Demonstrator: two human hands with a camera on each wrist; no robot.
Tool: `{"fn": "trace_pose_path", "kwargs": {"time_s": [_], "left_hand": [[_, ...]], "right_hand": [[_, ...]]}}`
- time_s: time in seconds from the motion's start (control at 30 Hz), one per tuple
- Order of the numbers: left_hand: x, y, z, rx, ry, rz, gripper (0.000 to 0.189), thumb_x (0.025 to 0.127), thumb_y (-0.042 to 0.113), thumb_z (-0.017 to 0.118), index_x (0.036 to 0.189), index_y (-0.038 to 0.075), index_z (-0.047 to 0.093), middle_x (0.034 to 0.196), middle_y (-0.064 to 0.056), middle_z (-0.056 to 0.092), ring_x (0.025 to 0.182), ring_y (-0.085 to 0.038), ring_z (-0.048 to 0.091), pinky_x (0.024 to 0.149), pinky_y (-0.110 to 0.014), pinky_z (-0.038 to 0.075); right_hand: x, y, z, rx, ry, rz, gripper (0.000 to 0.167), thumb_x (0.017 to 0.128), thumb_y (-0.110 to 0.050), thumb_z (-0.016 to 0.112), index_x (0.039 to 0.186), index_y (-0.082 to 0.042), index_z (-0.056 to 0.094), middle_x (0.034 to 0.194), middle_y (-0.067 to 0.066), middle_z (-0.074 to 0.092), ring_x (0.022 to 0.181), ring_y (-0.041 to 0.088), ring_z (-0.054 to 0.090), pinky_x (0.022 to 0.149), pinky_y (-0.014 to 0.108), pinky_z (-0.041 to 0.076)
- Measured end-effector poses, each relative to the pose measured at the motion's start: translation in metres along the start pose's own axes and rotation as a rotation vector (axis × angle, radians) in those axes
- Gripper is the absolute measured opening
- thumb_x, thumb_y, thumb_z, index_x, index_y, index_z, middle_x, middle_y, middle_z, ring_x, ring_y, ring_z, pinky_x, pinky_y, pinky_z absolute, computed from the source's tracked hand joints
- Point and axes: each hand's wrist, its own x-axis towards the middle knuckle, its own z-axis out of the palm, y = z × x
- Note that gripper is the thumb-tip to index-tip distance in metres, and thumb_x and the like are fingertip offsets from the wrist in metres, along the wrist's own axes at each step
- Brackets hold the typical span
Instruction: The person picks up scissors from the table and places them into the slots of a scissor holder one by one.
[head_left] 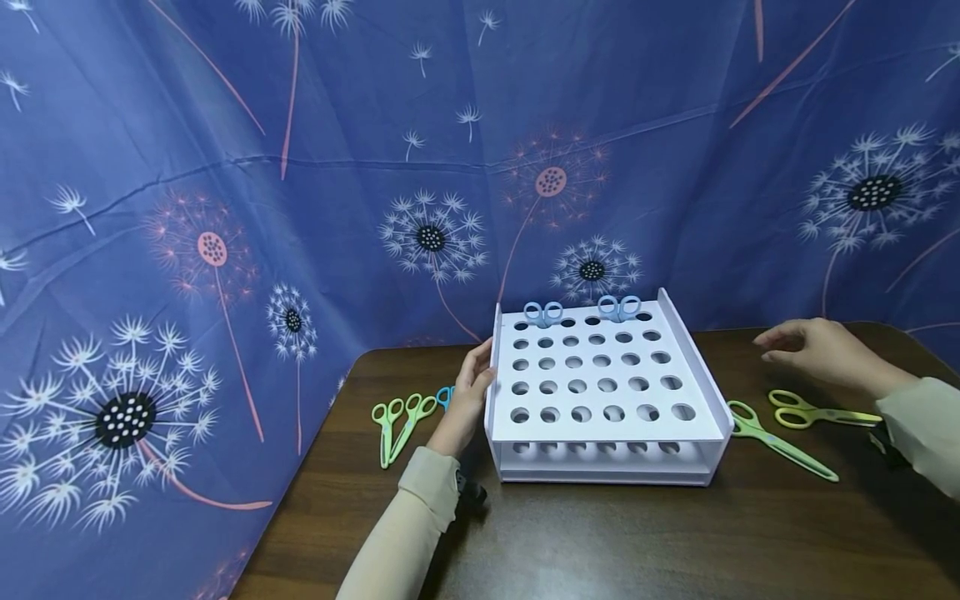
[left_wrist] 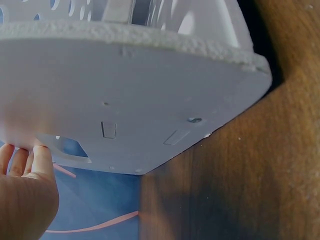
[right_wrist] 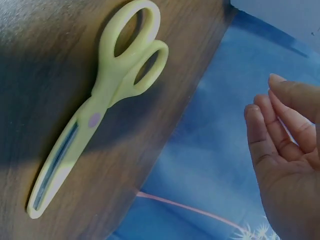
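A white rack (head_left: 562, 429) with rows of round holes stands on the table. Two light-blue scissors sit upright in its back row, left scissors (head_left: 543, 313) and right scissors (head_left: 619, 307), handles up. My left hand (head_left: 467, 404) touches the rack's left side panel (left_wrist: 150, 100) with its fingertips, beside a cut-out. Over the table's right part hovers my right hand (head_left: 832, 354), fingers loosely bent and holding nothing. Below it lie yellow scissors (head_left: 813, 414), seen whole in the right wrist view. Green scissors (head_left: 780, 446) lie between them and the rack.
Two smaller green scissors, one pair (head_left: 386, 433) next to another pair (head_left: 411, 425), lie left of the rack. Blue handles (head_left: 445, 397) show partly behind my left hand. A blue dandelion-print cloth (head_left: 450, 125) hangs behind the brown table (head_left: 600, 533).
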Motion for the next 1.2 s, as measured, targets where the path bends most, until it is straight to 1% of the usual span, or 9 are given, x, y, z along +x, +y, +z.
{"fn": "trace_pose_path", "kwargs": {"time_s": [0.1, 0.23, 0.37, 0.57, 0.73, 0.9, 1.0, 1.1, 1.2], "left_hand": [[0.001, 0.0, -0.001, -0.008, -0.008, -0.003, 0.053, 0.101, 0.01, 0.04, 0.152, 0.012, 0.027, 0.154, -0.016, 0.032, 0.136, -0.032, 0.036, 0.095, -0.03, 0.044], [0.001, 0.0, 0.0, 0.003, 0.005, -0.008, 0.052, 0.101, 0.011, 0.041, 0.152, 0.015, 0.029, 0.154, -0.014, 0.033, 0.136, -0.03, 0.037, 0.097, -0.03, 0.043], [-0.002, -0.001, 0.001, 0.016, 0.027, -0.002, 0.051, 0.101, 0.014, 0.042, 0.151, 0.019, 0.031, 0.153, -0.01, 0.035, 0.136, -0.027, 0.038, 0.1, -0.032, 0.042], [-0.004, -0.001, 0.001, 0.016, 0.027, 0.012, 0.052, 0.101, 0.017, 0.043, 0.152, 0.018, 0.029, 0.154, -0.01, 0.034, 0.137, -0.027, 0.037, 0.101, -0.033, 0.041], [-0.003, -0.002, 0.0, 0.001, 0.013, 0.025, 0.053, 0.101, 0.015, 0.042, 0.152, 0.016, 0.027, 0.155, -0.013, 0.032, 0.137, -0.028, 0.036, 0.1, -0.032, 0.042], [-0.003, -0.002, 0.001, 0.021, 0.022, 0.017, 0.051, 0.1, 0.018, 0.044, 0.15, 0.02, 0.032, 0.152, -0.01, 0.036, 0.136, -0.026, 0.039, 0.101, -0.033, 0.042], [-0.003, -0.002, 0.001, 0.022, 0.022, 0.018, 0.051, 0.1, 0.019, 0.044, 0.15, 0.02, 0.033, 0.152, -0.009, 0.036, 0.136, -0.027, 0.039, 0.102, -0.034, 0.041], [-0.002, -0.001, 0.001, 0.014, 0.016, 0.016, 0.051, 0.101, 0.018, 0.044, 0.151, 0.019, 0.031, 0.153, -0.01, 0.035, 0.136, -0.027, 0.038, 0.101, -0.033, 0.041], [-0.002, 0.001, 0.001, 0.001, 0.004, 0.007, 0.052, 0.102, 0.015, 0.042, 0.152, 0.015, 0.029, 0.154, -0.012, 0.033, 0.138, -0.028, 0.036, 0.102, -0.032, 0.04]], "right_hand": [[0.0, 0.006, -0.001, -0.009, -0.038, 0.029, 0.025, 0.084, -0.015, 0.073, 0.103, 0.001, 0.072, 0.096, 0.019, 0.072, 0.077, 0.007, 0.062, 0.063, 0.03, 0.048], [-0.001, 0.012, -0.001, -0.015, -0.079, 0.059, 0.029, 0.084, -0.015, 0.072, 0.105, 0.005, 0.07, 0.095, 0.02, 0.071, 0.08, 0.025, 0.065, 0.066, 0.043, 0.051], [-0.001, 0.016, 0.002, -0.013, -0.087, 0.057, 0.03, 0.083, -0.016, 0.072, 0.105, 0.005, 0.07, 0.094, 0.02, 0.071, 0.08, 0.027, 0.066, 0.067, 0.046, 0.051], [-0.001, 0.021, 0.005, -0.01, -0.096, 0.064, 0.032, 0.082, -0.017, 0.072, 0.104, 0.006, 0.07, 0.096, 0.023, 0.071, 0.081, 0.03, 0.066, 0.069, 0.048, 0.051], [-0.004, 0.027, 0.005, 0.01, -0.128, 0.102, 0.038, 0.082, -0.02, 0.073, 0.107, 0.008, 0.068, 0.1, 0.026, 0.069, 0.086, 0.038, 0.065, 0.07, 0.049, 0.05], [-0.01, 0.034, 0.008, 0.071, -0.171, 0.153, 0.044, 0.083, -0.024, 0.074, 0.111, 0.009, 0.066, 0.105, 0.028, 0.068, 0.092, 0.043, 0.063, 0.071, 0.048, 0.05], [-0.013, 0.038, 0.009, 0.083, -0.186, 0.161, 0.044, 0.084, -0.025, 0.074, 0.112, 0.009, 0.066, 0.106, 0.028, 0.068, 0.095, 0.046, 0.061, 0.072, 0.05, 0.05], [-0.014, 0.042, 0.011, 0.079, -0.194, 0.157, 0.043, 0.084, -0.025, 0.073, 0.111, 0.009, 0.066, 0.106, 0.028, 0.068, 0.095, 0.046, 0.062, 0.073, 0.051, 0.049], [-0.014, 0.047, 0.013, 0.072, -0.206, 0.153, 0.041, 0.084, -0.024, 0.073, 0.11, 0.008, 0.067, 0.104, 0.027, 0.069, 0.091, 0.04, 0.064, 0.072, 0.05, 0.05]]}}
